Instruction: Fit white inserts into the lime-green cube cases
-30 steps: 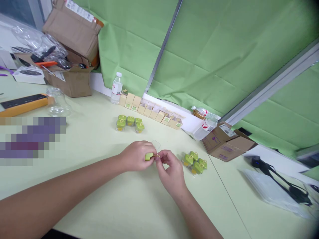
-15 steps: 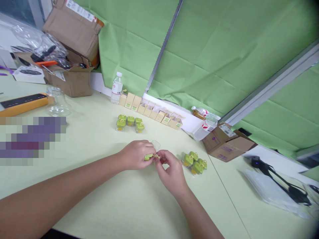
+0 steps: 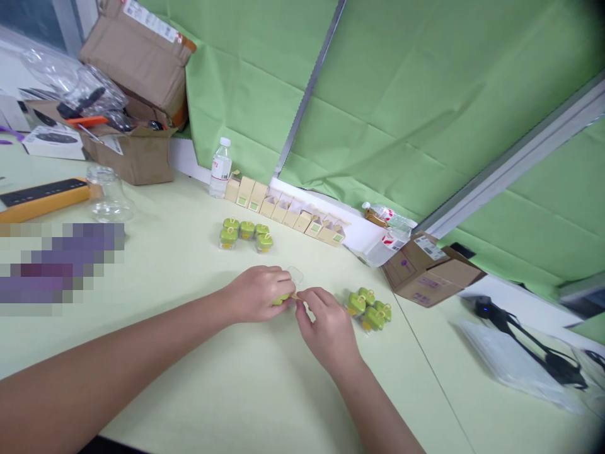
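My left hand (image 3: 258,295) is closed on a small green lid (image 3: 282,299), most of it hidden by the fingers. A thin yellowish loop or strap (image 3: 295,297) sticks out from the lid towards the right. My right hand (image 3: 331,325) pinches the end of that strap between thumb and forefinger. Just behind the fingertips, a small clear open container (image 3: 295,275) rests on the table. Several little clear jars with green lids and yellow loops (image 3: 246,229) are grouped beyond my left hand. Another cluster of green-lidded jars (image 3: 374,316) sits right of my right hand.
Small beige boxes (image 3: 290,211) line the wall beside an upright water bottle (image 3: 220,169). Bottles lying down (image 3: 385,249) and a cardboard box (image 3: 425,271) are at right. An orange-black power strip (image 3: 47,197) and glass jar (image 3: 108,192) stand left.
The green lid has turned slightly and sunk deeper into my left fingers. My right hand has shifted a little to the right, with the yellowish strap now stretched between both hands.
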`<move>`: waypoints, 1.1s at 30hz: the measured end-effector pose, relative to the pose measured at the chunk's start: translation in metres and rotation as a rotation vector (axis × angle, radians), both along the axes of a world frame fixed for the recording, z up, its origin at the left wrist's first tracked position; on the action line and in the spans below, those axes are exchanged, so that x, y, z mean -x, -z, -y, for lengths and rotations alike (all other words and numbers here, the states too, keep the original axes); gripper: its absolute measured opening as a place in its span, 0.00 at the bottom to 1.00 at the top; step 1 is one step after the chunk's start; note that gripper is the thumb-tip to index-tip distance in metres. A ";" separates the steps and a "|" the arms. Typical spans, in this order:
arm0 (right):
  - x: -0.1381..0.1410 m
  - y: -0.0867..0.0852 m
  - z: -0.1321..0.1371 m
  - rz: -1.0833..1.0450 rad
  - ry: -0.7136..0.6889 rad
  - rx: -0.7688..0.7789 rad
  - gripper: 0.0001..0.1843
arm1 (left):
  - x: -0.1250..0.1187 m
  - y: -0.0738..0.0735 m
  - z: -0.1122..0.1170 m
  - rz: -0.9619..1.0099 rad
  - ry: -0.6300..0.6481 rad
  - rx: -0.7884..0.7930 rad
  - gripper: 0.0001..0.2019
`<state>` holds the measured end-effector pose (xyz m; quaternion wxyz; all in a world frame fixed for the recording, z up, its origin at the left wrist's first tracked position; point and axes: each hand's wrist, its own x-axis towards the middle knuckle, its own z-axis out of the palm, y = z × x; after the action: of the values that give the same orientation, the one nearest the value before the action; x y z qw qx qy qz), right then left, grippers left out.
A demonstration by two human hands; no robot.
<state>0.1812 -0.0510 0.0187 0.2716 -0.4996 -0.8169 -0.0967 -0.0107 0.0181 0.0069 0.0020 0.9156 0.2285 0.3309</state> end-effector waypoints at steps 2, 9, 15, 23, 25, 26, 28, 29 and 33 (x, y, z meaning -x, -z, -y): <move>0.000 -0.001 0.000 -0.014 0.001 0.003 0.10 | 0.000 0.000 0.000 0.008 0.002 -0.017 0.08; 0.002 -0.003 0.000 -0.033 -0.014 0.043 0.08 | 0.000 -0.002 0.001 -0.015 0.004 -0.036 0.07; 0.004 -0.004 0.001 -0.088 -0.038 0.083 0.09 | 0.001 -0.002 0.002 -0.019 0.021 -0.053 0.04; 0.005 -0.004 0.003 -0.143 -0.033 0.127 0.06 | 0.001 0.000 0.001 -0.019 0.022 -0.101 0.05; 0.005 -0.004 0.002 -0.151 -0.027 0.128 0.06 | 0.001 0.000 0.000 -0.018 0.024 -0.108 0.04; 0.005 -0.004 0.002 -0.151 -0.027 0.126 0.06 | 0.001 0.000 0.000 -0.019 0.025 -0.111 0.04; 0.006 -0.003 0.002 -0.145 -0.033 0.119 0.06 | 0.001 0.001 0.000 -0.020 0.026 -0.115 0.04; 0.006 -0.003 0.002 -0.140 -0.036 0.113 0.06 | 0.001 0.001 0.000 -0.019 0.026 -0.115 0.04; 0.005 -0.004 0.002 -0.128 -0.043 0.107 0.07 | 0.001 0.001 0.001 -0.016 0.029 -0.106 0.04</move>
<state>0.1757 -0.0529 0.0225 0.2980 -0.5010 -0.8124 -0.0148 -0.0119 0.0174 0.0058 -0.0436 0.9202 0.1974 0.3353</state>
